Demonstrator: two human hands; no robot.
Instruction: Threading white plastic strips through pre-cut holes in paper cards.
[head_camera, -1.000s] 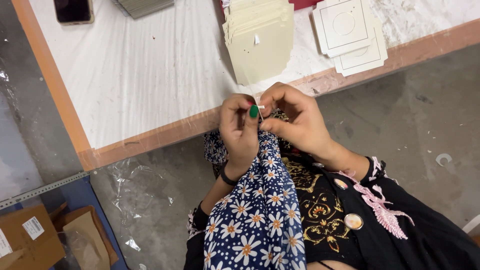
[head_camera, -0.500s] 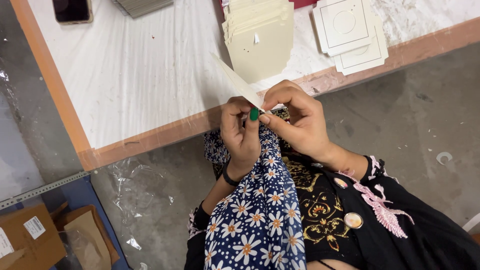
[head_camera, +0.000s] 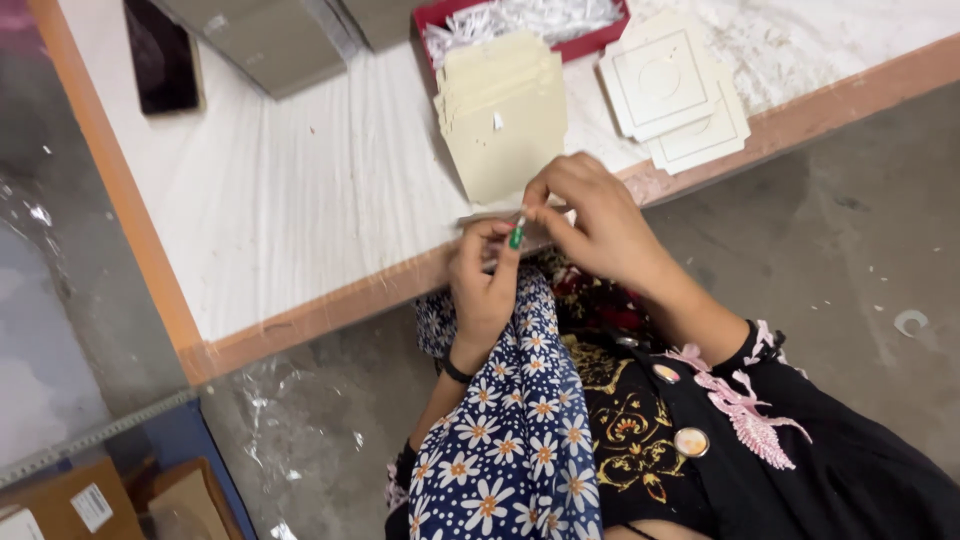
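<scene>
White boards edged in orange wood make up the low table, set on a grey concrete floor. At its near edge the left hand and right hand meet, fingertips pinched together on a small green tool, slim, with a pale tip, held nearly upright. Just behind it lies a stack of cream cards, with white square cut-outs to the right.
</scene>
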